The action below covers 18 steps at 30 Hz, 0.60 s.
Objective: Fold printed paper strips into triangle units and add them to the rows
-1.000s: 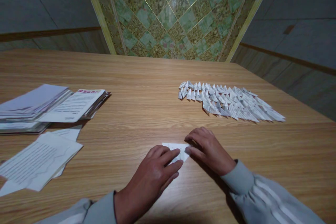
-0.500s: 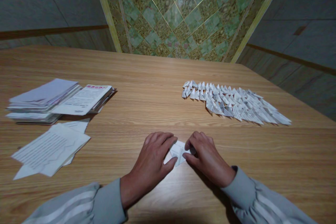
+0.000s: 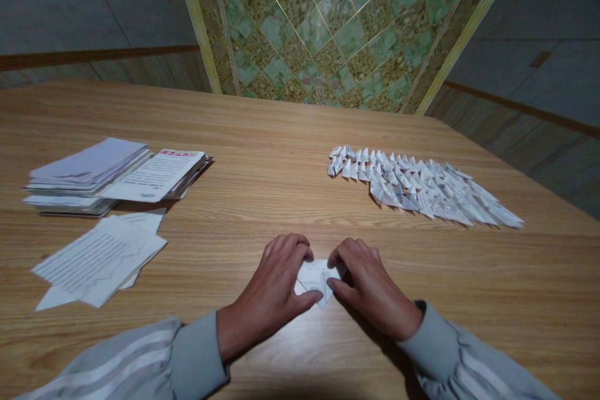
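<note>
A small folded piece of printed paper (image 3: 314, 275) lies between my hands, its lower corner pointing toward me. My left hand (image 3: 274, 284) curls around its left side, thumb pressed on the lower part and fingertips at the upper left edge. On the other side, my right hand (image 3: 368, 284) pinches the right edge between thumb and bent fingers. Part of the paper is hidden under the fingers of both hands. The wooden table (image 3: 262, 194) lies beneath it.
Folded paper pieces with pointed tips (image 3: 422, 190) stand in rows at the right. A stack of papers and booklets (image 3: 89, 165) is at the left, with several loose lined sheets (image 3: 100, 256) nearer me. Behind the table rises a green tiled wall (image 3: 314, 31).
The paper has turned a little, so its upper edge now runs level and a corner points toward me. Both hands stay on it. The whole view has shifted slightly.
</note>
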Tool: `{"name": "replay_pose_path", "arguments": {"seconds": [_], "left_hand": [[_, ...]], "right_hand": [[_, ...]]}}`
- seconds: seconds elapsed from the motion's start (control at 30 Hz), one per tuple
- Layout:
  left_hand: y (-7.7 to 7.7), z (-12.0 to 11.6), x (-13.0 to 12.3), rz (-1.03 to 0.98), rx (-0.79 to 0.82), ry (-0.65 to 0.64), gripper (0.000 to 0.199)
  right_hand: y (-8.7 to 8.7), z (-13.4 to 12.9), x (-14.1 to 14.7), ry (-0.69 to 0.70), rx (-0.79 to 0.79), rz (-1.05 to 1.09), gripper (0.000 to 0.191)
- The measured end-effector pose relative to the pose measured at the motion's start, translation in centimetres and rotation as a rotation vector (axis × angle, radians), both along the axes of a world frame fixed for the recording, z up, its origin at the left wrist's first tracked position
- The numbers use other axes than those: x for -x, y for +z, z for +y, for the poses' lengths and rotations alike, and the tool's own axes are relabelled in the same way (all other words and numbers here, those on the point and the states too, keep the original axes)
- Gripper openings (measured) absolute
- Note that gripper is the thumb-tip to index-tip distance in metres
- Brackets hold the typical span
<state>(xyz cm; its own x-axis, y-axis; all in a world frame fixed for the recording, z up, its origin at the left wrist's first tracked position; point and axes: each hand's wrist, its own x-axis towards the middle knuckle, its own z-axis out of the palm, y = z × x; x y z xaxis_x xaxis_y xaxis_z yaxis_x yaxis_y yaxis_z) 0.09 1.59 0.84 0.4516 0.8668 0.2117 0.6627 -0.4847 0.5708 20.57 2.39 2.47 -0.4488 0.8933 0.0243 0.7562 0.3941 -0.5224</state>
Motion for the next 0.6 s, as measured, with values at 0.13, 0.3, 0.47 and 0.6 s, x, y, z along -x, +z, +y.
{"name": "replay_pose_path", "arguments": {"seconds": [0.13,0.3,0.47,0.6], "left_hand": [[-0.44,-0.15,0.07,-0.023,0.006,-0.027,0.032],[-0.28,-0.25,0.09,-0.026,-0.027,-0.104,0.037],[0.35,-0.35,0.03,0.087,-0.021,0.017,0.038],[0.48,-0.41,0.02,0.078,0.047,0.054,0.036]], "right_hand": [[0.04,0.11,-0.02,0.014,-0.01,0.002,0.029],[-0.26,0.15,-0.1,0.057,-0.023,0.007,0.024],[-0.4,0.1,-0.17,0.042,-0.055,-0.02,0.026],[-0.36,0.16,-0.36,0.038,-0.043,-0.013,0.025]]}}
